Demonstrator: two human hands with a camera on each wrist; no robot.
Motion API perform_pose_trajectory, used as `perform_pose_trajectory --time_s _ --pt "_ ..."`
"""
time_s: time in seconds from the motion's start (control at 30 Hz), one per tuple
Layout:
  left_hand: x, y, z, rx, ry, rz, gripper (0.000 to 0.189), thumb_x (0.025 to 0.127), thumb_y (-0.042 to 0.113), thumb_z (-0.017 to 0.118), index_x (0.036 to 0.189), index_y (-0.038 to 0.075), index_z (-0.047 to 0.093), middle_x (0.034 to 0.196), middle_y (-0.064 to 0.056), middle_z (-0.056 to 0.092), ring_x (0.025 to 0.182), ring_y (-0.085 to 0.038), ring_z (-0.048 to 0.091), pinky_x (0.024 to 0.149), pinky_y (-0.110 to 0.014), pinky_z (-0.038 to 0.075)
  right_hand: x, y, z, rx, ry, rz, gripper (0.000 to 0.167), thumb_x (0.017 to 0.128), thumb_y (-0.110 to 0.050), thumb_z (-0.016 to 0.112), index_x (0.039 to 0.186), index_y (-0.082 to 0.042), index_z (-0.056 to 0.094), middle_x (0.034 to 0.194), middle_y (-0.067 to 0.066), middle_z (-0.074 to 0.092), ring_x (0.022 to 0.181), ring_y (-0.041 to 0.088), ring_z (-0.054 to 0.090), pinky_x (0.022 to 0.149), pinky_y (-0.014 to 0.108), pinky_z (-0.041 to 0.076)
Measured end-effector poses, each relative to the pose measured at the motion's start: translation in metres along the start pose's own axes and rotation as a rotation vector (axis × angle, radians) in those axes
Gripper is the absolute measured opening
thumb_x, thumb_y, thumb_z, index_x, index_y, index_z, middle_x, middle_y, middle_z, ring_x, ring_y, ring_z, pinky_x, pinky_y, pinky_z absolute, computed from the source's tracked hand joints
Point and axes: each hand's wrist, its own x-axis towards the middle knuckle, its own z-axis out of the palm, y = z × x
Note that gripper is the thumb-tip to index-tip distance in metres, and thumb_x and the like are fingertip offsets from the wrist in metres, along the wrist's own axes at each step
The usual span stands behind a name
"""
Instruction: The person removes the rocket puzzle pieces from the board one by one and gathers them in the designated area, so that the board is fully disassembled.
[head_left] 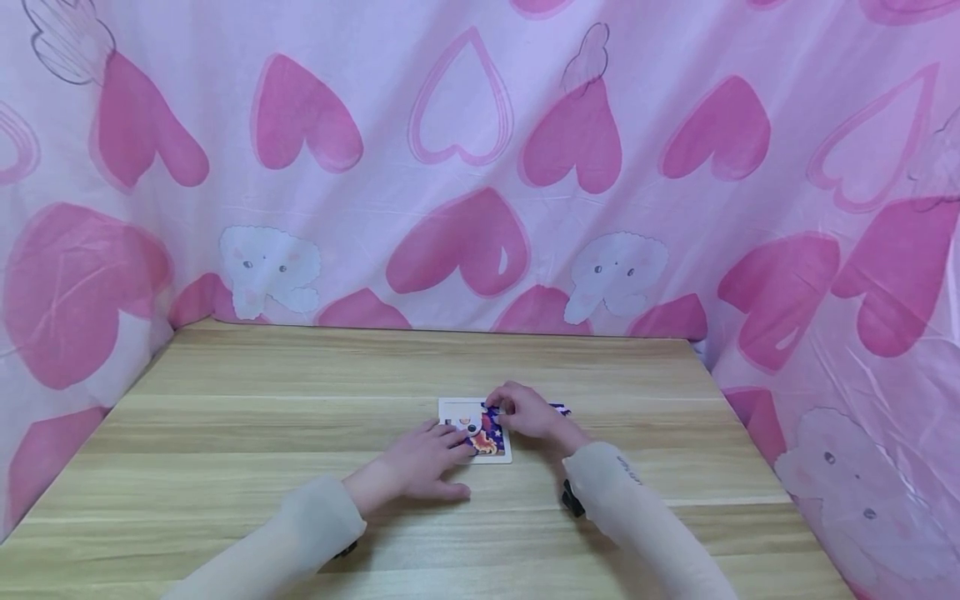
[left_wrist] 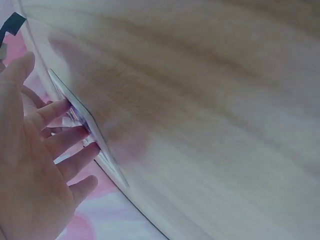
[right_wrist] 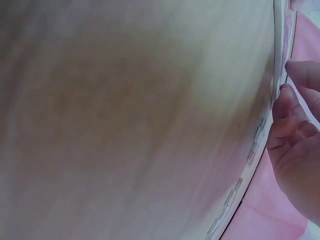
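In the head view a jigsaw puzzle (head_left: 491, 442) with a purple, orange and white picture lies in a flat white frame tray (head_left: 507, 457). My left hand (head_left: 423, 463) rests on the tray's left side with spread fingers; the left wrist view shows its fingertips (left_wrist: 92, 148) at the tray's edge. My right hand (head_left: 525, 410) is over the upper right part, with bent fingers touching the puzzle. In the right wrist view a gap shows between its thumb and finger, with no piece visible there. Loose puzzle pieces (head_left: 560, 409) lie beyond the right wrist, partly hidden.
Several flat pieces (right_wrist: 256, 143) lie on the table beside the right hand. The wooden table (head_left: 262, 392) extends around the tray. A pink curtain with hearts (head_left: 457, 242) hangs along the back and both sides.
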Motion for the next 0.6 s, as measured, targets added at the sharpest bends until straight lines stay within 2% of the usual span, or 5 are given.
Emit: perform_pose_trajectory --time_s 0.13,0.27,0.47,0.6 --pt "0.004 0.002 -0.001 0.048 -0.016 0.014 0.065 0.080 0.065 0.040 0.127 0.021 0.047 0.136 -0.006 0.037 0.118 -0.032 0.037 0.094 -0.052 0.027 0.002 -0.001 0.000 -0.020 -0.018 0.022 0.030 0.079 0.000 0.060 0.106 -0.011 0.059 0.092 0.000 0.051 0.077 0.013 0.047 0.069 0.029 0.040" --pt "0.007 0.002 0.002 0.107 0.000 0.037 0.064 0.079 0.067 0.037 0.128 0.026 0.044 0.140 -0.002 0.029 0.114 -0.033 0.039 0.088 -0.055 0.032 0.005 -0.004 -0.001 -0.034 -0.044 0.040 0.029 0.079 -0.001 0.059 0.107 -0.010 0.059 0.093 0.002 0.051 0.078 0.014 0.047 0.071 0.029 0.041" --pt "0.010 0.001 0.006 0.155 0.020 0.031 0.063 0.078 0.067 0.039 0.129 0.030 0.044 0.137 0.001 0.035 0.110 -0.026 0.040 0.084 -0.050 0.034 0.006 -0.007 -0.007 -0.059 -0.085 -0.015 0.029 0.077 0.002 0.059 0.104 -0.006 0.059 0.088 0.003 0.048 0.075 0.015 0.046 0.067 0.028 0.041" --pt "0.011 0.001 0.005 0.174 0.017 0.034 0.065 0.077 0.068 0.039 0.130 0.029 0.043 0.136 0.002 0.037 0.106 -0.022 0.041 0.080 -0.044 0.035 0.009 -0.008 -0.010 -0.096 -0.119 -0.001 0.030 0.076 0.001 0.060 0.105 -0.008 0.059 0.087 0.002 0.047 0.075 0.014 0.046 0.068 0.028 0.040"
